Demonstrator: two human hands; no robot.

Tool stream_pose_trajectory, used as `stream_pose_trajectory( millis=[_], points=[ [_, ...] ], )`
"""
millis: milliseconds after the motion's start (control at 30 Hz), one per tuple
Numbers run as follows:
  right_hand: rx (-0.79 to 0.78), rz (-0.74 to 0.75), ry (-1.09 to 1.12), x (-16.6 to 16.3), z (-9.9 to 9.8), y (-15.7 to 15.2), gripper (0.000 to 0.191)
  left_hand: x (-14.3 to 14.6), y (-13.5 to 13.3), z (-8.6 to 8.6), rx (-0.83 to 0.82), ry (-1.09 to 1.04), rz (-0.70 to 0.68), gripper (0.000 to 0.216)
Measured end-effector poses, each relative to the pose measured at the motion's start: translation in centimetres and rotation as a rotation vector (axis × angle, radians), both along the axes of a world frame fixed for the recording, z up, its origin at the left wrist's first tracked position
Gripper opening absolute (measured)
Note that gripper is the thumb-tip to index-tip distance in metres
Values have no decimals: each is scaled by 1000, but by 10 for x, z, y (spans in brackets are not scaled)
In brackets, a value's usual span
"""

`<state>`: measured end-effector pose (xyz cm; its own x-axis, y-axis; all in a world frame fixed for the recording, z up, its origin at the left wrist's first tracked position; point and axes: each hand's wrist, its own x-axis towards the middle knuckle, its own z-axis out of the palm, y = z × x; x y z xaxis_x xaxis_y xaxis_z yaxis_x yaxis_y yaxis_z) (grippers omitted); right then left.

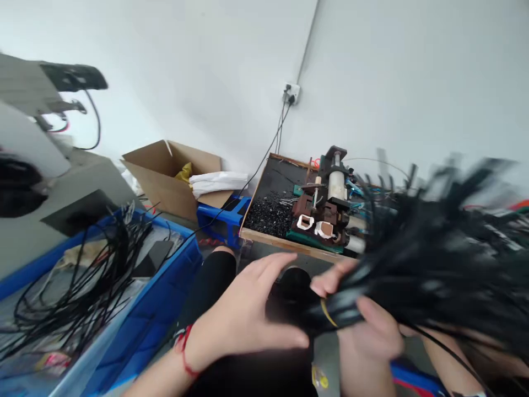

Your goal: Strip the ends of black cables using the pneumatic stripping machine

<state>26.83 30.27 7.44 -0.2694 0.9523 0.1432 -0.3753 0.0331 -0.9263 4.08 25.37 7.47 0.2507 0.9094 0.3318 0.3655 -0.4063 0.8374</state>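
Note:
My right hand (372, 325) is closed round the bound end of a thick bundle of black cables (421, 270), whose loose ends fan out to the right, blurred by motion. A thin yellow band (327, 313) circles the bundle beside my right fingers. To the left of the bound end, my left hand (248, 309) is open, thumb and fingers apart in a curve with nothing between them. A red string bracelet (187, 353) is on my left wrist. The bundle hides part of the bench behind it.
A blue crate (161, 298) with black cables stands at left, below a grey machine (61, 149). Behind are an open cardboard box (165, 187) and a blue stool (219, 218). A clamping fixture (326, 204) sits on the wooden-edged bench (281, 245). Another person's forearm (450, 358) shows lower right.

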Motion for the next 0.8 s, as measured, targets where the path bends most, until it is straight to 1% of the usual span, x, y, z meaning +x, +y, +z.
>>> stream_pose_trajectory(
  millis=[33,67,100,133,167,233,300,400,500,567,633,700,733,800],
  points=[
    [51,66,-4,-17,4,5,44,2,4,2,1,-47,-13,110],
    [95,85,-59,-36,8,9,39,4,8,2,-32,-127,-42,106],
    [103,29,-141,-54,12,12,36,4,12,1,-39,-249,-27,99],
    [126,-44,-217,-71,16,12,37,3,15,-1,-46,-391,4,92],
    [168,-80,-268,-86,19,12,38,1,16,-5,-66,-504,5,88],
    [261,-73,-302,-108,25,8,40,-5,13,-13,-119,-678,98,86],
    [312,-12,-255,-119,27,3,40,-11,5,-21,-154,-746,173,83],
    [280,3,-151,-121,21,1,33,-16,-7,-24,-175,-735,227,64],
    [224,-23,-77,-107,8,7,29,-18,-9,-22,-208,-740,255,43],
    [157,-33,-28,-88,0,13,32,-20,1,-18,-233,-770,270,35],
    [85,-45,26,-61,-4,16,35,-26,16,-10,-238,-818,302,28],
    [42,-73,81,-25,-4,14,30,-35,33,4,-240,-856,309,28],
    [29,-91,112,-5,-3,10,25,-40,39,15,-242,-875,301,30],
    [0,-125,164,38,-3,-2,18,-50,43,43,-261,-904,265,33]
  ],
)
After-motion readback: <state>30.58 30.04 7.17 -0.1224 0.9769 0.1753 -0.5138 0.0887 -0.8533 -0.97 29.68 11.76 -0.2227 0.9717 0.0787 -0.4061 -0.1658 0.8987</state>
